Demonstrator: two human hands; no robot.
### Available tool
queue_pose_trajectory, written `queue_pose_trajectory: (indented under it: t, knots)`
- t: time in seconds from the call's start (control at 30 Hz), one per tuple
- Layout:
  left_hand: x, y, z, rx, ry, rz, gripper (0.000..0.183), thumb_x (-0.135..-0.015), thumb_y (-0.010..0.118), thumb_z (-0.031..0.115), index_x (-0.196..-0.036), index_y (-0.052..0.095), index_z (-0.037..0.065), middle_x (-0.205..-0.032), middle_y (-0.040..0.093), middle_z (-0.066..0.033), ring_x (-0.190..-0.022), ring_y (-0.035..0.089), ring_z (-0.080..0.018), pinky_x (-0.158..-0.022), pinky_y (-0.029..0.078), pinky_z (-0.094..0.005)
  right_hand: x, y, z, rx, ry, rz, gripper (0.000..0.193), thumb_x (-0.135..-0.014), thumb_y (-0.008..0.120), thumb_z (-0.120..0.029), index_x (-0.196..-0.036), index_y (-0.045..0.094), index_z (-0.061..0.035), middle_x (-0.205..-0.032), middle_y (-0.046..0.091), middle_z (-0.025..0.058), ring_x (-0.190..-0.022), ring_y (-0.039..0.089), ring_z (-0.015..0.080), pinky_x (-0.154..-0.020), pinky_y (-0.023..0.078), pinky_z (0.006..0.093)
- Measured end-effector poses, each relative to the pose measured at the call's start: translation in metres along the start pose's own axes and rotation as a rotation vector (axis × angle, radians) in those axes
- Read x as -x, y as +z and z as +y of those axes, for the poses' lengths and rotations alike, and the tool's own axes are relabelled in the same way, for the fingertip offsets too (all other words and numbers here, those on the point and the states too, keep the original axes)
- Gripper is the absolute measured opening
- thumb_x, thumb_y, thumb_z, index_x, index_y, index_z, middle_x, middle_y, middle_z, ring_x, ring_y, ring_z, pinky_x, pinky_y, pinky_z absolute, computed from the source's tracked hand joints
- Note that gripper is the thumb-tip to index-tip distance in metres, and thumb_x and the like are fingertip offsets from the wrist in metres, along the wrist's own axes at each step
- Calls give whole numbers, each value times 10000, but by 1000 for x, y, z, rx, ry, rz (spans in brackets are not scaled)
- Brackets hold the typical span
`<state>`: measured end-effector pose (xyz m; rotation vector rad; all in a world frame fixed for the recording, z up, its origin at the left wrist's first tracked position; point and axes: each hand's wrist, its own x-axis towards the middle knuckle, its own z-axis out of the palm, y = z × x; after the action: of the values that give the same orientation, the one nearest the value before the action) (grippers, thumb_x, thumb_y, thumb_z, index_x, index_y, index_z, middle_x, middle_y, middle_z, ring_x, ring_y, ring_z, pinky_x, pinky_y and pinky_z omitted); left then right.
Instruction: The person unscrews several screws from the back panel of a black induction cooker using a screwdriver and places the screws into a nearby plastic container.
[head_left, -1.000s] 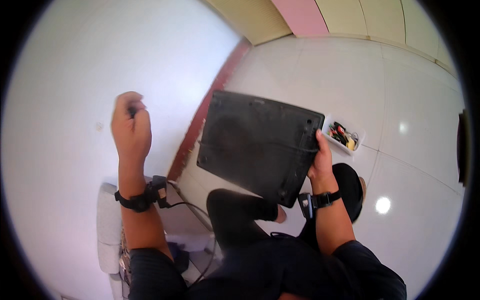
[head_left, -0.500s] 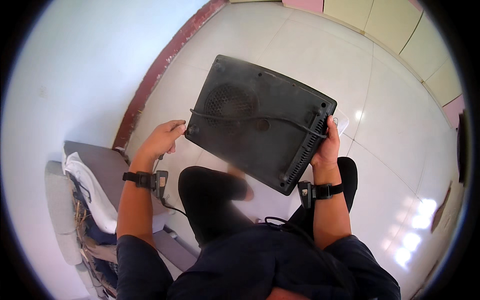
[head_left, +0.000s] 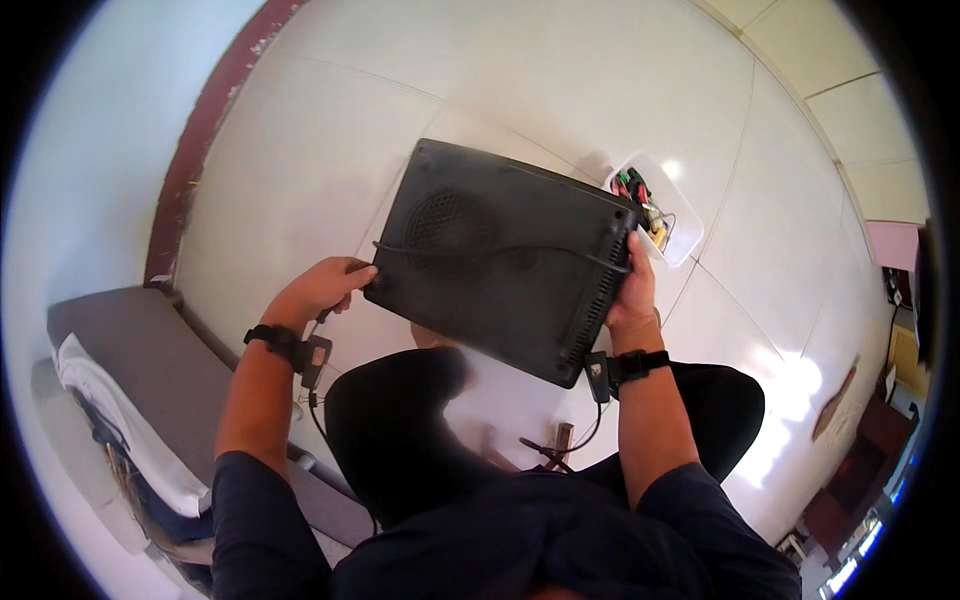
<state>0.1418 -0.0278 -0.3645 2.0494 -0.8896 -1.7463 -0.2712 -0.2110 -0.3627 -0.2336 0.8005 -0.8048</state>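
1 appliance [head_left: 490, 212] between left hand [head_left: 325, 285] and right hand [head_left: 632, 297]

You've got one bare left hand [head_left: 325, 287], one bare right hand [head_left: 633, 292]; two black wrist straps [head_left: 275, 341]; two short dark fabric sleeves [head_left: 262, 525]; one flat black rectangular plastic appliance [head_left: 490, 300] with one black cord [head_left: 560, 249], one round honeycomb vent [head_left: 440, 220]; one white rectangular plastic bin [head_left: 687, 236]. Small multicoloured items [head_left: 643, 197] in your bin: several, too jumbled to count.

Black appliance [head_left: 490, 300], honeycomb-patterned vent [head_left: 447, 222]; white tub [head_left: 685, 240]; dark-red skirting [head_left: 203, 135].
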Motion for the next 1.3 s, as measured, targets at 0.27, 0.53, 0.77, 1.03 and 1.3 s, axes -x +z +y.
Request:
queue_pose_trajectory:
  t: [0.27,0.53,0.77,1.03,1.3]
  knots:
    - [-32,18,-56,19,-209,-135,551,-983,608,383,-1244,603,-102,-709,574,-58,-532,508,-131,-494,429,-293,-25,-51,35,-19,194,195,420,-1008,561,-390,-1222,643,-38,-1169,697,135,-1051,669,273,-971,522,415]
    - [-34,34,-54,159,-300,-102,534,-997,601,357,-1287,583,-90,-760,601,-62,-515,508,-121,-476,426,-279,-40,-75,46,45,273,303,475,-1002,547,-450,-1231,644,-45,-1188,700,141,-1067,674,292,-989,516,431]
    - [-42,41,-55,161,-337,-86,514,-996,605,360,-1271,579,-73,-839,615,-47,-510,497,-111,-467,422,-274,-44,-83,46,31,276,232,491,-1029,507,-434,-1315,595,-44,-1289,649,142,-1166,624,276,-1047,477,413]
    - [-54,62,-64,284,-360,-42,499,-998,599,322,-1288,557,-82,-834,606,-72,-483,494,-125,-447,415,-284,-59,-117,72,675,120,537,568,-1032,473,-487,-1317,591,-10,-1277,641,183,-1169,604,310,-1021,464,422]
    - [-63,71,-67,328,-405,-15,412,-1001,592,293,-1210,581,-62,-820,583,-69,-481,501,-147,-437,416,-301,-55,-103,71,1421,140,671,552,-1047,360,-438,-1163,665,8,-1164,654,292,-1101,602,487,-1001,445,532]
